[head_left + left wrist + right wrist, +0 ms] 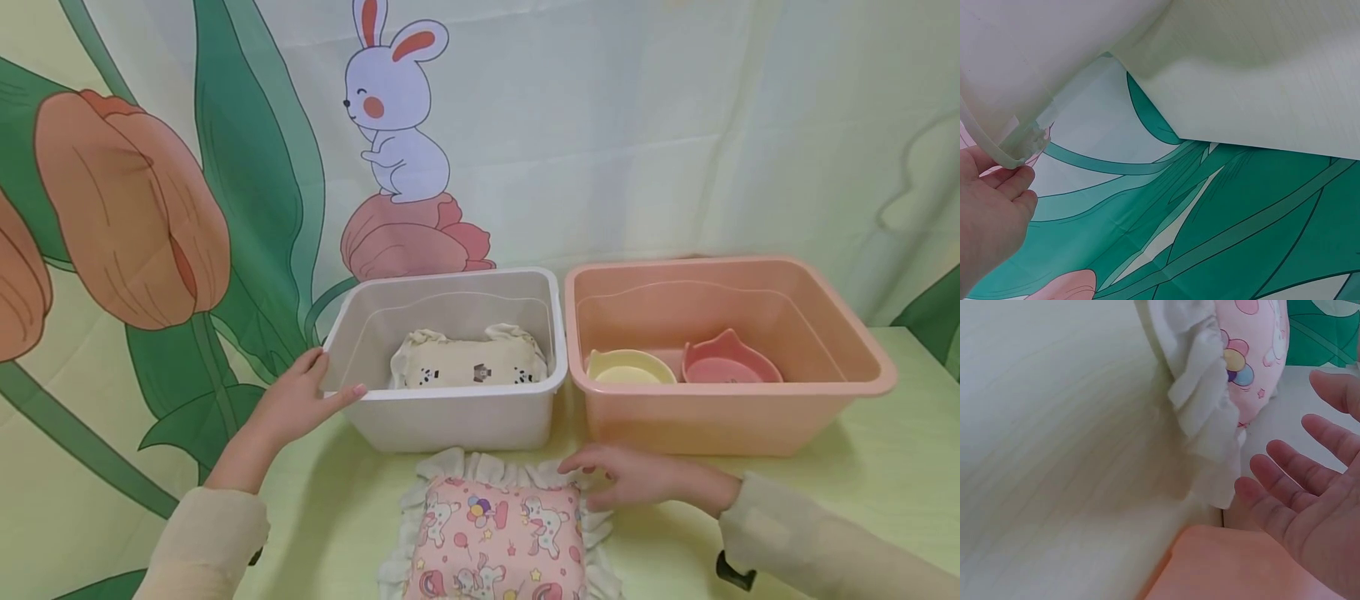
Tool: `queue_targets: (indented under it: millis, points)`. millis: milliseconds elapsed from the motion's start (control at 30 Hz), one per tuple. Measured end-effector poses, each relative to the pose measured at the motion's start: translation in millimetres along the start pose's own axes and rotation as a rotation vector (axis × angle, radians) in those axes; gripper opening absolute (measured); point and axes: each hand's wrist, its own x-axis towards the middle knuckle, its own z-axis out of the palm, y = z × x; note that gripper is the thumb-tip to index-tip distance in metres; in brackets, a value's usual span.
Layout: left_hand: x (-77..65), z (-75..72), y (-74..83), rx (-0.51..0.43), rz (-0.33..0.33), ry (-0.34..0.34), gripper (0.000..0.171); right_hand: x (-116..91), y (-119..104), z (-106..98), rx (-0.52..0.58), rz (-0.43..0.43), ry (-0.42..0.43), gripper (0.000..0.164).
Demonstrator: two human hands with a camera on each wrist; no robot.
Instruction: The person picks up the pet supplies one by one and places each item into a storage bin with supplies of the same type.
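Observation:
My left hand (pixel 296 406) grips the left front corner of a white plastic storage bin (pixel 457 423), thumb on the front rim. In the left wrist view its fingers (pixel 1013 185) curl round the bin's rim. Inside the bin lies a cream cushion (pixel 457 357) with ruffled ends and small animal prints. A pink cushion (pixel 502 537) with unicorn prints and a white ruffle lies in front of the bin. My right hand (pixel 633 477) hovers by its upper right corner; in the right wrist view the spread fingers (pixel 1285 494) hold nothing.
Right of the white bin stands a peach bin (pixel 705 417) holding a yellow dish (pixel 630 367) and a pink dish (pixel 731 362). Both bins stand on a pale green table (pixel 900 500), near a printed curtain (pixel 637 125) behind.

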Motion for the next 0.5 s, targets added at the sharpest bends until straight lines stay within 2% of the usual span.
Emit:
queue_targets:
  millis: [200,400,500]
  points:
    - [0.8,-0.5,0.1,0.010,-0.001,-0.003,0.094,3.7,1.7,3.5,0.010,0.030,-0.013,0.044]
    - [-0.2,-1.2,1.3,0.005,0.000,-0.001,0.093,5.4,3.8,8.2,-0.030,-0.014,0.014,0.045]
    - [-0.5,-0.7,1.6,0.005,-0.001,0.001,0.093,6.2,4.5,10.9,-0.016,-0.023,0.020,0.046]
